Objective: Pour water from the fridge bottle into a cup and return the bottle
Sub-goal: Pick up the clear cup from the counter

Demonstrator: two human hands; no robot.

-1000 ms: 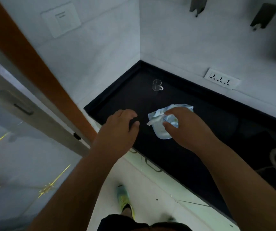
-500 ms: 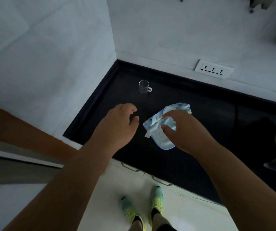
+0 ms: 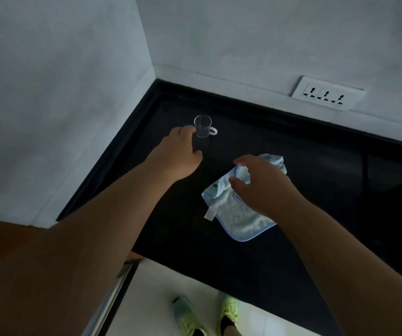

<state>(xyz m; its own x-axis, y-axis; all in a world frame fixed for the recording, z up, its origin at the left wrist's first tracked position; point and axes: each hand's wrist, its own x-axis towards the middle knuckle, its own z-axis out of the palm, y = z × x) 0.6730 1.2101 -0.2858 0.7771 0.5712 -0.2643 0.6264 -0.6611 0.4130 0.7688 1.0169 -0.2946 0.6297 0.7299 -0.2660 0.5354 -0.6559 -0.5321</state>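
A small clear glass cup [image 3: 203, 126] with a handle on its right side stands upright on the black countertop [image 3: 316, 166], near the wall corner. My left hand [image 3: 175, 154] reaches to it, fingertips at the cup's left side, fingers loosely curled and around nothing. My right hand [image 3: 265, 183] hovers over a light blue cloth [image 3: 238, 217] that lies crumpled on the counter, fingers spread and relaxed, thumb just above the fabric. No bottle is in view.
White walls meet in a corner behind the cup. A white socket strip [image 3: 326, 94] sits on the back wall. A metal rail [image 3: 112, 294] runs at the lower left. Feet in green shoes [image 3: 207, 314] stand on the white floor below the counter edge.
My left hand has stretched forward from beside the cloth to the cup. My right hand has let go of the cloth and opened above it. The camera has tilted further down.
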